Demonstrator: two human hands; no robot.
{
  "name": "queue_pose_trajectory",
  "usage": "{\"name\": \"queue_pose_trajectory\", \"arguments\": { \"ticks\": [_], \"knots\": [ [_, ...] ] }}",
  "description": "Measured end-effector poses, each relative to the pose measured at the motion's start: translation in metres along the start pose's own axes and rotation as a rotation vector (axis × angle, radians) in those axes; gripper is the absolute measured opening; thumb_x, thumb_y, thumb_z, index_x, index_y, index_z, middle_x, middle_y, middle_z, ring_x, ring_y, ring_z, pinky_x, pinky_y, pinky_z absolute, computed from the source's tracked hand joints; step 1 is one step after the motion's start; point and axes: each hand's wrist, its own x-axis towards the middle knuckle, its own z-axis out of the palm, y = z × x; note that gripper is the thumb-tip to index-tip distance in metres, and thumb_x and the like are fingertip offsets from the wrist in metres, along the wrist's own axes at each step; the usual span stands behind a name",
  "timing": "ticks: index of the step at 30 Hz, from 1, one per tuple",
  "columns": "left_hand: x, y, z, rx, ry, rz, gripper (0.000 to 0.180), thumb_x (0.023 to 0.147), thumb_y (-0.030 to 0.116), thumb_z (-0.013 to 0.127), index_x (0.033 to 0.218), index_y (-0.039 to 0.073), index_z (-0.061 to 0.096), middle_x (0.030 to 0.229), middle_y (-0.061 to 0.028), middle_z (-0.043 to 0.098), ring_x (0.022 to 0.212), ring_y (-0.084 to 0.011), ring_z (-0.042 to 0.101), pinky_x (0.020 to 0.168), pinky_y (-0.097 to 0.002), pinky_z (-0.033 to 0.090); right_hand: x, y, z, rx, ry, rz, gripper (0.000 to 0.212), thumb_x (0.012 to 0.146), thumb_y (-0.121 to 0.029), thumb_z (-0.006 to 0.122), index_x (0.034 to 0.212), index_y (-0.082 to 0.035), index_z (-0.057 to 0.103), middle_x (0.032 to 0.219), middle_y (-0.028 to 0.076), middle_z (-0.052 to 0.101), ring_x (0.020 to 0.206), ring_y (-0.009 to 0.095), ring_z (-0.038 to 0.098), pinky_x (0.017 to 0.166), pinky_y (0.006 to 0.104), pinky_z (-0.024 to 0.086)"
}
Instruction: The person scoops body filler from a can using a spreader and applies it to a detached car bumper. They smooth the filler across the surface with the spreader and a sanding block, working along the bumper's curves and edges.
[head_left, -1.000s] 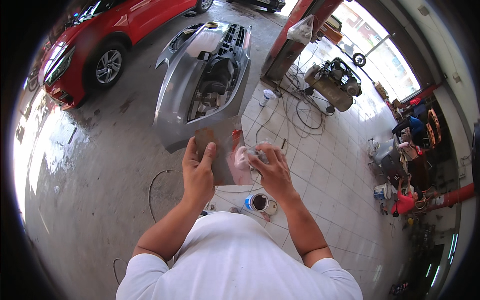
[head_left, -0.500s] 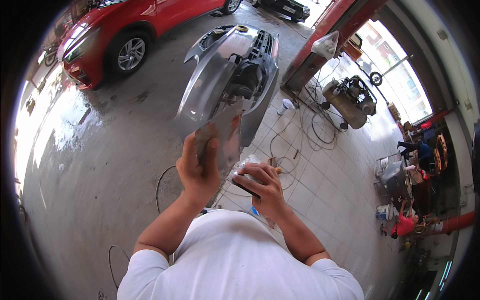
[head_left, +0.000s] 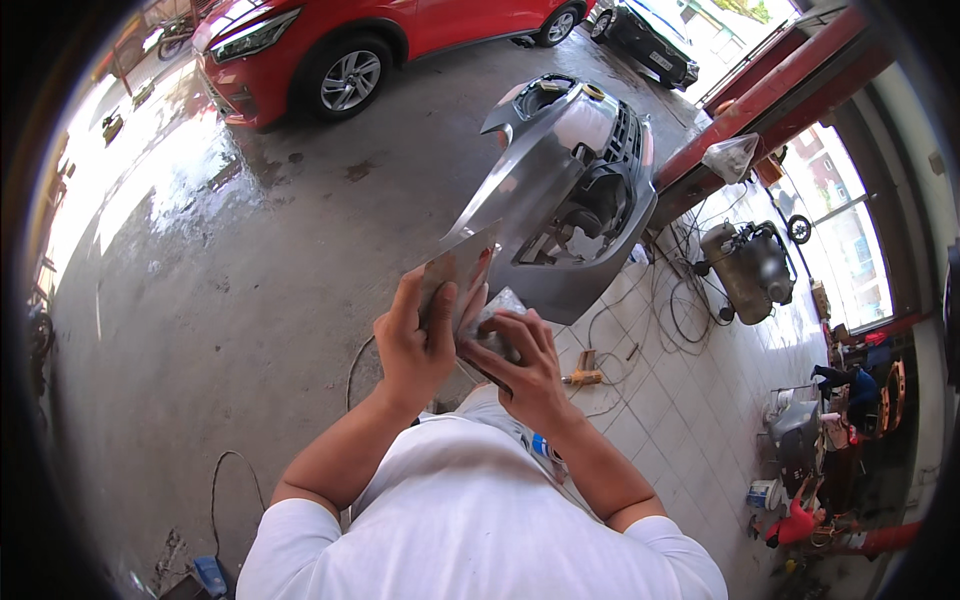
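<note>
Holding, left hand point(head_left: 413, 335): my grip pinches a flat sheet point(head_left: 453, 270).
Right hand point(head_left: 528, 367): my grip clasps a grey piece point(head_left: 507, 302), kind unclear.
Bumper point(head_left: 545, 185): grey, beyond both hands.

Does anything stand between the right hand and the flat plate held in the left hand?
Nothing visible, apart from the pale, partly hidden piece that the right hand itself grips. That hand is close beside the flat plate in the left hand; whether piece and plate touch, I cannot tell.

Open floor point(head_left: 250, 320) lies beside the left fingers point(head_left: 405, 303); a grey bumper point(head_left: 530, 205) blocks ahead.
</note>
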Motion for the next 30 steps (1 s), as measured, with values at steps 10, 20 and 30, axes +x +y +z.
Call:
{"name": "queue_pose_trajectory", "arguments": {
  "ticks": [10,20,30],
  "knots": [
    [0.065,-0.044,-0.039,0.131,0.114,0.08,0.013,0.104,0.005,0.067,0.116,0.0,0.063,0.085,-0.0163,0.073,0.07,-0.0169,0.07,0.062,-0.03,0.053,0.076,0.024,0.062,0.13,-0.041,-0.122,0.063,0.072,0.005,0.08,0.124,-0.03,0.079,0.129,0.005,0.063,0.129,0.031,0.058,0.111,0.0593,0.043],
    [0.17,-0.109,-0.046,0.211,0.246,0.019,0.019,0.108,0.012,0.064,0.118,-0.003,0.061,0.098,-0.0139,0.072,0.083,-0.0182,0.069,0.071,-0.0312,0.054,0.204,0.076,0.13,0.339,-0.016,-0.177,0.075,0.068,0.005,0.08,0.133,-0.032,0.073,0.134,0.006,0.059,0.135,0.034,0.052,0.113,0.0614,0.038],
    [0.284,-0.164,-0.044,-0.504,0.375,-0.559,0.04,0.108,0.02,0.066,0.142,0.006,0.051,0.133,-0.0094,0.064,0.117,-0.0241,0.066,0.1,-0.0383,0.056,0.359,0.125,0.184,0.763,0.095,-0.256,0.073,0.076,0.017,0.072,0.135,-0.019,0.052,0.137,0.021,0.042,0.132,0.044,0.048,0.108,0.0512,0.05]
  ]
}}
